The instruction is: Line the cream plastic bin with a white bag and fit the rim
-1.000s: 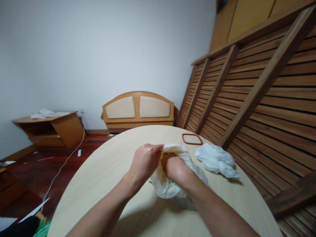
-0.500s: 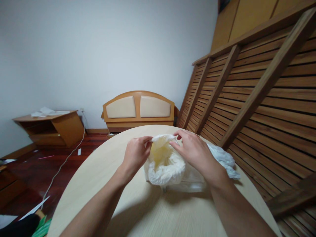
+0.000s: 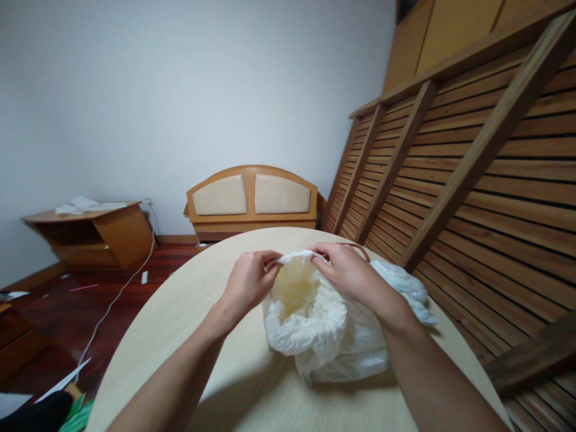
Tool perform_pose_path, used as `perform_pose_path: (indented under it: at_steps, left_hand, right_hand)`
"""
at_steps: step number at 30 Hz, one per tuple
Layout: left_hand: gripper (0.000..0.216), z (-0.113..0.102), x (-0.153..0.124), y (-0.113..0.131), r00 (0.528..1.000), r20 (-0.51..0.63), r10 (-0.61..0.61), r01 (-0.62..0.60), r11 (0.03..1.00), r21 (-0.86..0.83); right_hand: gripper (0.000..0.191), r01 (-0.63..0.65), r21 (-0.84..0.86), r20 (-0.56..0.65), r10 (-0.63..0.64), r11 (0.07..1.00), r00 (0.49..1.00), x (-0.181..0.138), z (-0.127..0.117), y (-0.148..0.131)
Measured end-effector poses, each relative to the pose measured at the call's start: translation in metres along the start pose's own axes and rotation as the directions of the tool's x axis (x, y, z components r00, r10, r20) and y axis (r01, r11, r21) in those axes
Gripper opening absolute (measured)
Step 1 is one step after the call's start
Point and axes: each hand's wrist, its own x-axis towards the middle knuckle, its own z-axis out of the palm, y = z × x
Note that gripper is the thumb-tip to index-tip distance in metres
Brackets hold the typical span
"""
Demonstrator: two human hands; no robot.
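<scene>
A crumpled white plastic bag [image 3: 324,333] stands on the round pale wooden table [image 3: 189,312], its mouth held open toward me and something yellowish showing inside. My left hand [image 3: 247,282] pinches the left side of the bag's rim. On the right side of the rim, my right hand [image 3: 351,276] is closed with its fingertips on the edge. Both hands meet near the top of the bag, above the table's middle.
A second crumpled white bag [image 3: 405,288] lies just right of the hands. A thin reddish-brown ring [image 3: 360,247] peeks out behind my right hand. Slatted wooden panels [image 3: 472,180] lean at the right. A headboard [image 3: 252,201] and a low cabinet [image 3: 94,234] stand by the wall.
My right hand came out of the bag and took hold of its rim. Both hands then drew the rim together and the bag settled lower and wider on the table.
</scene>
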Motion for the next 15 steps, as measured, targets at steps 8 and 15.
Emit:
perform_pose_path:
  at_steps: [8, 15]
  left_hand:
    - [0.046, 0.0062, -0.0016, -0.0085, 0.982, 0.117, 0.148, -0.162, 0.979, 0.124]
    - [0.031, 0.0035, -0.0055, 0.0004, 0.988, 0.146, 0.055, -0.090, 0.964, 0.249]
  right_hand:
    - [0.029, 0.014, -0.071, 0.021, -0.013, 0.997, 1.000, -0.0012, -0.0027, -0.0016]
    - [0.032, 0.096, -0.089, 0.061, -0.091, 0.991, 0.994, -0.0011, 0.0001, -0.0006]
